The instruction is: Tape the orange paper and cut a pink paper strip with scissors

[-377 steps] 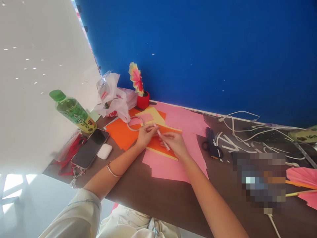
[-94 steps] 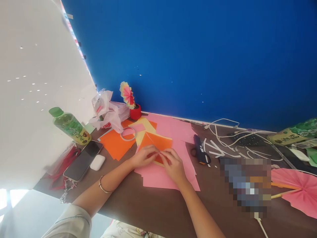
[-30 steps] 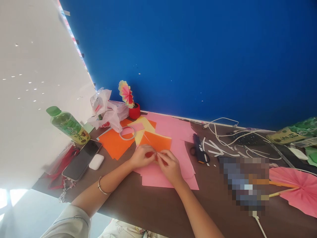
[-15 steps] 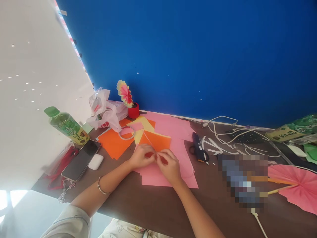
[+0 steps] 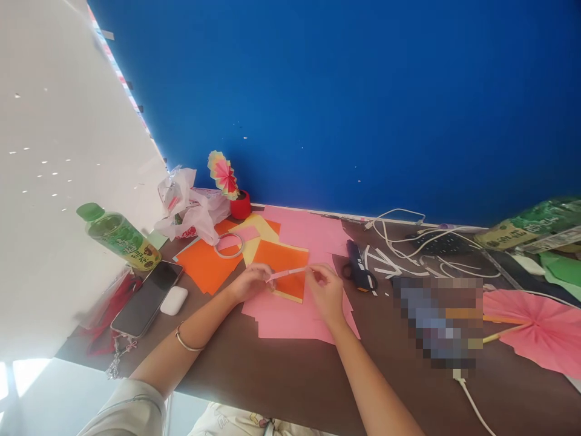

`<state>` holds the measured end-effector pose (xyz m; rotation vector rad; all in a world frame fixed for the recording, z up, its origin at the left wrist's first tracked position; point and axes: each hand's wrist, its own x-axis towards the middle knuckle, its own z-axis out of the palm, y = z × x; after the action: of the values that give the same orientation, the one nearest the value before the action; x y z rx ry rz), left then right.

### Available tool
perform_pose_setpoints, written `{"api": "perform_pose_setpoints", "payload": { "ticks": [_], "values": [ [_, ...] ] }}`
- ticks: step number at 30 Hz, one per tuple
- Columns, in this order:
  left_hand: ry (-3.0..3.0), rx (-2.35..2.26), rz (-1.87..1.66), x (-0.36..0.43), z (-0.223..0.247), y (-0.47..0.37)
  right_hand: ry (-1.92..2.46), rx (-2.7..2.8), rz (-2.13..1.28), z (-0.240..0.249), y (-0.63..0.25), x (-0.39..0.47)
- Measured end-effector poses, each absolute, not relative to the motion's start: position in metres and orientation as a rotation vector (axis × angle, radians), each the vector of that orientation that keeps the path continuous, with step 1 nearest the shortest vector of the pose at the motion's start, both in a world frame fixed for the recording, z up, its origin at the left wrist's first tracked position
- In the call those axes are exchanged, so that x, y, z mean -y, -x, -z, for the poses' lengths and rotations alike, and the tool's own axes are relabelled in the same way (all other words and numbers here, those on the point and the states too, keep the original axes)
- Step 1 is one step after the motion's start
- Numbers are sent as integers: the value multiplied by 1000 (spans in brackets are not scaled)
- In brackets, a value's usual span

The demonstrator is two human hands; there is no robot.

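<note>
A narrow pale pink strip (image 5: 288, 273) stretches between my two hands. My left hand (image 5: 251, 283) has its fingers closed at the strip's left end. On the other side, my right hand (image 5: 325, 290) pinches the right end between thumb and fingertips. Whether the strip is paper or tape cannot be made out. Under it lies an orange paper square (image 5: 276, 253) with a yellowish edge, resting on pink paper sheets (image 5: 290, 327).
A tape roll (image 5: 229, 255) sits on orange and yellow papers at left. Black-handled scissors (image 5: 373, 281), white strips and cables lie right. A green-capped bottle (image 5: 122, 239), phone (image 5: 147, 300) and white earbud case (image 5: 173, 300) stand left; a red pot (image 5: 240, 206) holds a folded-paper flower.
My hands were close together over the orange paper. Now they are apart, the right one shifted rightward, with the strip drawn out between them. More of the orange square shows.
</note>
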<state>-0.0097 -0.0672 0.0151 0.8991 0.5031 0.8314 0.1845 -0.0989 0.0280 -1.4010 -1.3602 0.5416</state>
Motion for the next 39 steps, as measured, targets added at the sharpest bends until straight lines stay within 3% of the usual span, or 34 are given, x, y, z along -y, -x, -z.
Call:
{"api": "perform_pose_setpoints", "payload": {
  "ticks": [13,20,22,28,39],
  "values": [
    [-546,-330,-843,64,-24,21,1903,1058,108,-28,-275,78],
    [-605,-393,-810,63,-20,20,2012,1147,189,-22,-290,79],
    [-638,-446,-772,64,-20,19,1815,1292,129,-27,-262,84],
    [-726,-451,-632,68,-21,17,1125,1804,-569,-55,-162,122],
    [-856,-353,-549,72,-18,11,1053,1558,-793,-57,-152,128]
  ]
}}
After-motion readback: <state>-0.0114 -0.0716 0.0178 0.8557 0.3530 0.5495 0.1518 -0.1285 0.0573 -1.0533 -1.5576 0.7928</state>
